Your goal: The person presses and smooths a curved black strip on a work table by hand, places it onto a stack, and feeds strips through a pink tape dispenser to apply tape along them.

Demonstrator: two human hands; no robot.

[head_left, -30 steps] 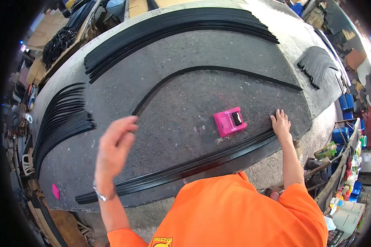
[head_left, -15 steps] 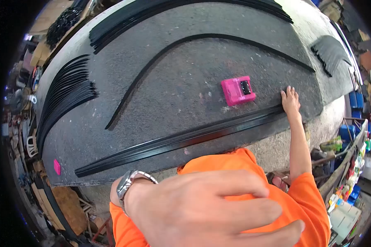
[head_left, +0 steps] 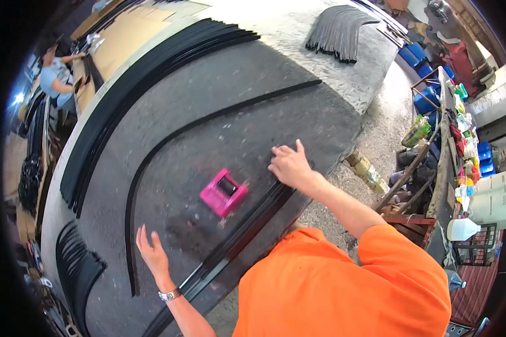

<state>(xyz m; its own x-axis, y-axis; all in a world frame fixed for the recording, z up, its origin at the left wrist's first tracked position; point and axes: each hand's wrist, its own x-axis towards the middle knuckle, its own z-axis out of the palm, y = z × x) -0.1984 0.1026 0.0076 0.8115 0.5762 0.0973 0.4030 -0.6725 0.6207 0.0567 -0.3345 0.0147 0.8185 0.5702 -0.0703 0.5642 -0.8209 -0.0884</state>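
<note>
Over the dark tabletop, my left hand [head_left: 153, 255], with a metal watch [head_left: 170, 294] on the wrist, is open and holds nothing. It is close to the lower end of a single curved black strip [head_left: 152, 154]. My right hand [head_left: 291, 167] rests at the far end of a bundle of long black strips [head_left: 239, 235], its fingers apart and slightly bent. Part of that end is hidden beneath the hand. Between the hands and beyond the bundle lies a bright pink device [head_left: 224, 194] with a dark window.
A thick curved stack of black strips [head_left: 135, 84] runs along the table's far side. More strips fan out at the lower left [head_left: 78, 275], and grey ones [head_left: 340, 33] lie at the top. Another person [head_left: 59, 81] stands at the upper left. A cluttered rack [head_left: 438, 168] is at right.
My left hand has dropped from close to the camera to over the table at left. My right hand stays at the bundle's end, its fingers now more bent. The view has turned.
</note>
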